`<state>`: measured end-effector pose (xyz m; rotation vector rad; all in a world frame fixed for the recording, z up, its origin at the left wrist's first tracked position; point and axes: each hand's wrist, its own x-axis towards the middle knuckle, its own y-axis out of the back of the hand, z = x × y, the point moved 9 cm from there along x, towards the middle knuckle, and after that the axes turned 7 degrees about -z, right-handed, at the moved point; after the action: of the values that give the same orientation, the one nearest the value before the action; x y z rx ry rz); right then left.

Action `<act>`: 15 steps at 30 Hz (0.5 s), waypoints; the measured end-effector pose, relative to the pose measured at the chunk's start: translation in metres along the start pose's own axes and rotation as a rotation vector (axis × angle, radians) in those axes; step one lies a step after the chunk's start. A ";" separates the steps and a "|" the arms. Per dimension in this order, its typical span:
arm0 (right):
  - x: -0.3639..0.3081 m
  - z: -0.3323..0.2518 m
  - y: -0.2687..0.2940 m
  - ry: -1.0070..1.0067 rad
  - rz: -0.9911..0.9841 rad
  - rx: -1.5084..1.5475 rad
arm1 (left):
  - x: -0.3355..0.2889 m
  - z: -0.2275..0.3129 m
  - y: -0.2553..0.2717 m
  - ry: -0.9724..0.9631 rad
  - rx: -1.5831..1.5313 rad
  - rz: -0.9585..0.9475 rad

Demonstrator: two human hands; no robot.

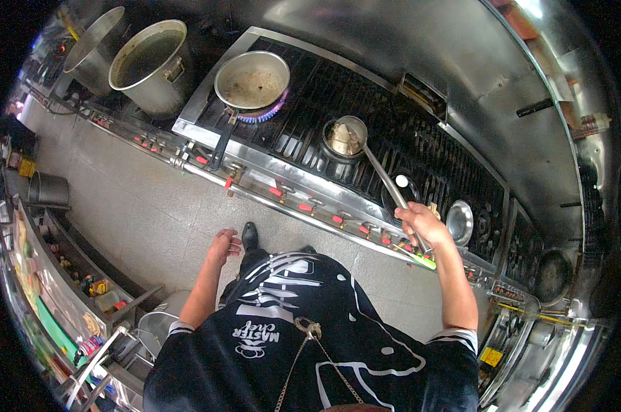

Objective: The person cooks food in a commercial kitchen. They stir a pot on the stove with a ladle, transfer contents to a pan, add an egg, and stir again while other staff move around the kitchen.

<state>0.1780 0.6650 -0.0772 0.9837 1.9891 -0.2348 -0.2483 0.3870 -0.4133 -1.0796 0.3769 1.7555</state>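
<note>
My right hand [420,224] is closed around the long handle of a metal ladle [382,167]. The ladle's round bowl holds pale, wet-looking pieces of food [343,139] and sits at a small dark pot [331,152] on the stove. Whether the bowl rests on the pot's rim cannot be made out. My left hand [225,244] hangs at my side over the floor, empty, its fingers loosely apart. Farther left, a saucepan [252,79] of cloudy, bubbling liquid stands over a lit blue flame [264,115], its dark handle pointing toward me.
The black-grated stove [303,103] runs from left to right, with red valve handles [276,191] and a front rail [255,199]. Tall stockpots [153,89] stand at the far left. A metal bowl [460,223] lies right of my right hand. A counter with bottles [84,288] is at left.
</note>
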 end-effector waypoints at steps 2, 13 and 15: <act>-0.002 0.003 -0.005 0.016 0.059 -0.092 | -0.002 0.003 0.001 0.005 0.016 0.024; 0.008 0.086 -0.080 0.050 0.400 -0.492 | 0.030 0.078 -0.099 -0.211 0.478 -0.159; 0.015 0.102 -0.093 0.145 0.423 -0.570 | 0.029 0.093 -0.123 -0.252 0.633 -0.177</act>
<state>0.1710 0.5595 -0.1682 1.0225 1.7642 0.6186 -0.1904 0.5220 -0.3582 -0.4202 0.6057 1.4417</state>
